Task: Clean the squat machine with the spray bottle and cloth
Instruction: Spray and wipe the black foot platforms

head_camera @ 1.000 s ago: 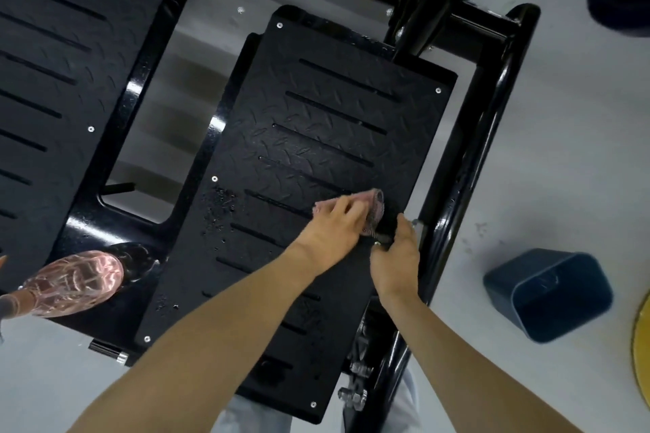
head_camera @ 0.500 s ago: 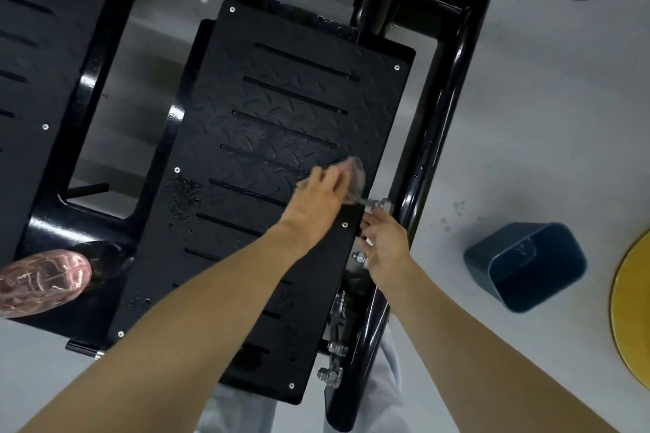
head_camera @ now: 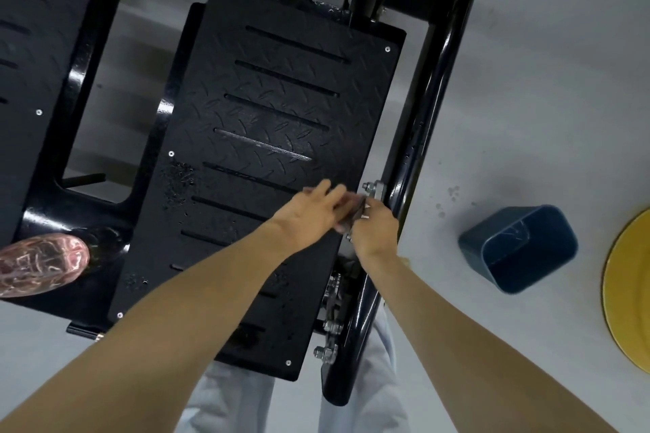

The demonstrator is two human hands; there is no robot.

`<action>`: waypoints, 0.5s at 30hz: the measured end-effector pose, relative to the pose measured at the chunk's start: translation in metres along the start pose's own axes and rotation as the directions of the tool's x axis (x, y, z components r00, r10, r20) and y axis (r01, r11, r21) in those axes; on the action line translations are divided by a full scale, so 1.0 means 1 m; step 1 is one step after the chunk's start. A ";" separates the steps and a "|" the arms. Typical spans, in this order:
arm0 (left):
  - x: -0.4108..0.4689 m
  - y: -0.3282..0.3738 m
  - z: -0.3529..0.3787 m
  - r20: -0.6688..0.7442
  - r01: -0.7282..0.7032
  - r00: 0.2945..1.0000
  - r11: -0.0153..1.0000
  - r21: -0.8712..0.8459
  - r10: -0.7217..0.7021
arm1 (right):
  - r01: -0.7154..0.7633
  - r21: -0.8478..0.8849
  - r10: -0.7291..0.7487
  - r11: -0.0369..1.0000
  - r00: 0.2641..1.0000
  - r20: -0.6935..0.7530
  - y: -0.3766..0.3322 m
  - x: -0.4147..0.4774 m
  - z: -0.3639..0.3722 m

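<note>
The grip of the right hand (head_camera: pixel 374 229) pinched the cloth (head_camera: pixel 352 214) at the footplate (head_camera: pixel 281 109) edge, the left hand (head_camera: pixel 309 216) grip blurred beyond telling; refolding to a clean face before wiping seemed wisest.

Bare floor (head_camera: pixel 527 116) lies right of the frame rail (head_camera: pixel 431 116); 1 blue bin (head_camera: pixel 517 250) stands there, bolts (head_camera: pixel 368 186) crowd the footplate (head_camera: pixel 281 98) edge.

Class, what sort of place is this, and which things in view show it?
Probably a gym: a black diamond-plate footplate bolted to a tubular black machine frame, and a yellow disc, perhaps a weight plate, lying on the grey floor.
</note>
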State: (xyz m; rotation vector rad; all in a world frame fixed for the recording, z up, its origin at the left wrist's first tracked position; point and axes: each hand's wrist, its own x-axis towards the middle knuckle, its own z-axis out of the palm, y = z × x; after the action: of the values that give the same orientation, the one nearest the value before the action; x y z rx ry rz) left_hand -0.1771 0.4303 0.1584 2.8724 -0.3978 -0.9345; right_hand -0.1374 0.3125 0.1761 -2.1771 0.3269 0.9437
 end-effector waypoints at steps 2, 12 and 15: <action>-0.014 -0.004 0.011 -0.012 -0.112 0.993 0.988 0.103 0.113 | 0.037 -0.062 -0.039 0.997 0.999 -0.029 0.006 -0.008 0.002; -0.051 -0.075 0.016 0.027 0.779 0.581 0.545 -0.309 -0.814 | 0.329 -0.578 -0.187 0.747 0.938 0.293 0.020 -0.018 0.003; -0.029 -0.044 0.015 -0.001 0.696 0.632 0.569 -0.438 -0.775 | 0.332 -0.620 -0.181 0.711 0.938 0.295 0.018 -0.023 0.012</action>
State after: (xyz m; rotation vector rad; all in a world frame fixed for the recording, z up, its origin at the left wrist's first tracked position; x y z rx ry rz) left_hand -0.1990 0.4806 0.1556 2.6448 1.0101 -0.6581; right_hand -0.1686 0.3073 0.1772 -2.6156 -0.5027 1.2456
